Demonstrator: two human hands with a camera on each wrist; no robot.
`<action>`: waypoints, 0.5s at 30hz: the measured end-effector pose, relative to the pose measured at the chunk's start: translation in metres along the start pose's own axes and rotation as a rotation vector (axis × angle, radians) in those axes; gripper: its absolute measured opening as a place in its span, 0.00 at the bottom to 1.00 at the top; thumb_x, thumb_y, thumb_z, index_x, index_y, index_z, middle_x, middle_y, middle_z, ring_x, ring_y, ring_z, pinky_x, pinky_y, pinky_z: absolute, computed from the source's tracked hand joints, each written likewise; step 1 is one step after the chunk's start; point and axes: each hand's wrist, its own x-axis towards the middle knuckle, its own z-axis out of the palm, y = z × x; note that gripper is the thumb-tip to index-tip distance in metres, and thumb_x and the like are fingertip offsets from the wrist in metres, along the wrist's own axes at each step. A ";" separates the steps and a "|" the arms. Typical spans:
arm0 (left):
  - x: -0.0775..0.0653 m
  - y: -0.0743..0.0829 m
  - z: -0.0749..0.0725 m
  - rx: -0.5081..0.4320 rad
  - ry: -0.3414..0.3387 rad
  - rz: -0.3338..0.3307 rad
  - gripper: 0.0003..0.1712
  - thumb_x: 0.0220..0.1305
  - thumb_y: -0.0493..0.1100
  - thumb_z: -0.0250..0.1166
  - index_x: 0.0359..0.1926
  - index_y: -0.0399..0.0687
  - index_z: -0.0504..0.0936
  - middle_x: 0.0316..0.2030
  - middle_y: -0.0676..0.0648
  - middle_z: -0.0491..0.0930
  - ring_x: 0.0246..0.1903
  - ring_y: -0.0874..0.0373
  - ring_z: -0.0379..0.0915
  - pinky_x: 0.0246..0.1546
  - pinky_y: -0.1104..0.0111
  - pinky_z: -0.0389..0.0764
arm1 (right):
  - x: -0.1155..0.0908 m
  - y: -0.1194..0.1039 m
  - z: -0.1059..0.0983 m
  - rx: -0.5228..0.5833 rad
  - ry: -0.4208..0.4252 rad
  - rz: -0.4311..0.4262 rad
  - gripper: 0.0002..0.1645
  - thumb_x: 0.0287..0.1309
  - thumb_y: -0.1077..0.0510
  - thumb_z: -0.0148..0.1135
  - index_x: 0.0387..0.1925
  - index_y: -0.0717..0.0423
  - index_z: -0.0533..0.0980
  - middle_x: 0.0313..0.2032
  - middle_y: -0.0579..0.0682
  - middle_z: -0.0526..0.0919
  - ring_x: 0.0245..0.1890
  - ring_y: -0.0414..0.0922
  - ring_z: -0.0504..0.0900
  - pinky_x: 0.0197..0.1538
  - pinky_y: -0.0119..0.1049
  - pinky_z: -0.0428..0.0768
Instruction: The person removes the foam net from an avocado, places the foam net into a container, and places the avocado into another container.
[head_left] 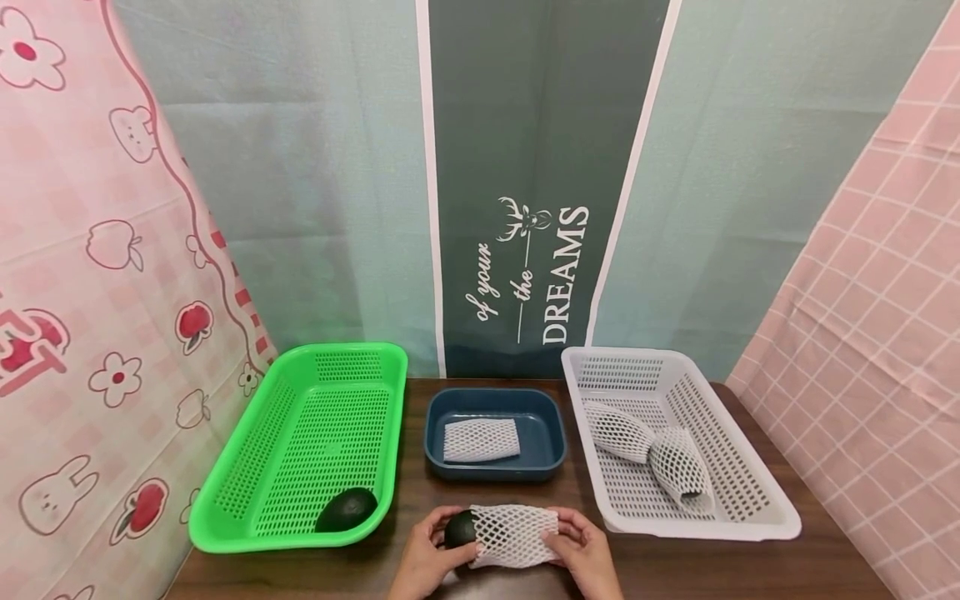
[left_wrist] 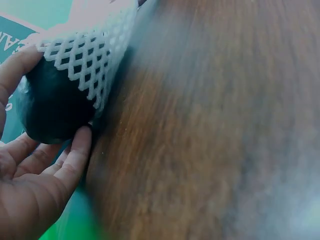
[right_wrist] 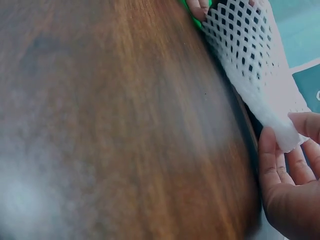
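Near the table's front edge, a dark avocado (left_wrist: 55, 102) sits partly inside a white foam net sleeve (head_left: 513, 536). Its bare rounded end points left. My left hand (head_left: 433, 554) grips that end between thumb and fingers, with the fingertips right at the sleeve's opening. At the other end my right hand (head_left: 583, 552) pinches the sleeve's loose edge (right_wrist: 285, 137), which lies flattened between thumb and fingers. The rest of the avocado shows dark through the mesh. Another avocado (head_left: 347, 509) lies bare in the front right corner of the green basket (head_left: 201, 525).
Behind my hands stands a blue tray (head_left: 495, 475) holding a flat foam net sleeve (head_left: 482, 440). The white basket (head_left: 780, 525) on the right holds two netted avocados (head_left: 678, 467). All stand on a brown wooden table (head_left: 292, 575), with curtains (head_left: 330, 208) behind.
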 end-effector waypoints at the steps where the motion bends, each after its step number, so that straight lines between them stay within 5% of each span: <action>1: -0.001 0.002 0.000 0.004 0.018 -0.006 0.30 0.42 0.39 0.72 0.49 0.35 0.72 0.39 0.43 0.74 0.36 0.53 0.73 0.33 0.68 0.75 | 0.000 0.000 0.000 -0.006 0.009 0.003 0.28 0.46 0.64 0.64 0.50 0.70 0.68 0.34 0.56 0.79 0.30 0.45 0.79 0.29 0.39 0.79; 9: -0.007 -0.007 -0.013 0.071 0.121 -0.006 0.33 0.41 0.45 0.73 0.50 0.39 0.73 0.39 0.44 0.75 0.34 0.56 0.74 0.31 0.69 0.76 | -0.002 -0.005 0.001 0.008 0.089 0.058 0.34 0.45 0.61 0.66 0.56 0.58 0.64 0.33 0.55 0.79 0.28 0.48 0.79 0.25 0.43 0.78; 15: -0.018 -0.006 -0.025 0.133 0.146 -0.022 0.36 0.38 0.48 0.74 0.50 0.40 0.73 0.41 0.43 0.76 0.35 0.56 0.76 0.31 0.71 0.76 | -0.005 -0.007 0.004 0.062 0.118 0.061 0.30 0.45 0.61 0.67 0.50 0.56 0.63 0.33 0.55 0.78 0.26 0.48 0.79 0.24 0.45 0.78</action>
